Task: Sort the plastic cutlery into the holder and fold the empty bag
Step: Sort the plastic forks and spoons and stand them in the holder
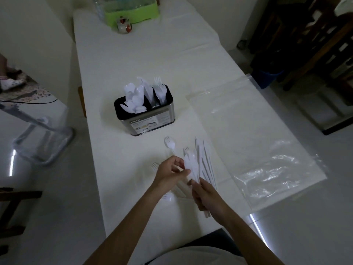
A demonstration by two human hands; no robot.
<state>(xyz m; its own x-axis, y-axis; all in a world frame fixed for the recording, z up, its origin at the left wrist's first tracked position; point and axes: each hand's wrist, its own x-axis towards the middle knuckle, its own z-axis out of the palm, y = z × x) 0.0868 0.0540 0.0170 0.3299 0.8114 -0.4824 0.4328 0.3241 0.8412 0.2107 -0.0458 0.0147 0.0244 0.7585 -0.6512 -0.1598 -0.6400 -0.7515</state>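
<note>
Roughly halfway: the holder (149,119), mid-tabletop (133,64), already carries spoons, knives and forks, but loose cutlery (170,144) lies toward the near edge and the bag (248,134) lies flat, unfolded, along the right edge. The right hand (208,196) grips a bundle (193,169) by its handles; the left hand (170,175) pinches one piece at its top.

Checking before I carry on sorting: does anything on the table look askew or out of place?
Nothing spilled or broken. The spoons in the holder splay at mixed angles, some lying low near the rim, unlike the upright forks. The empty bag seems to overhang the right edge of the table.
</note>
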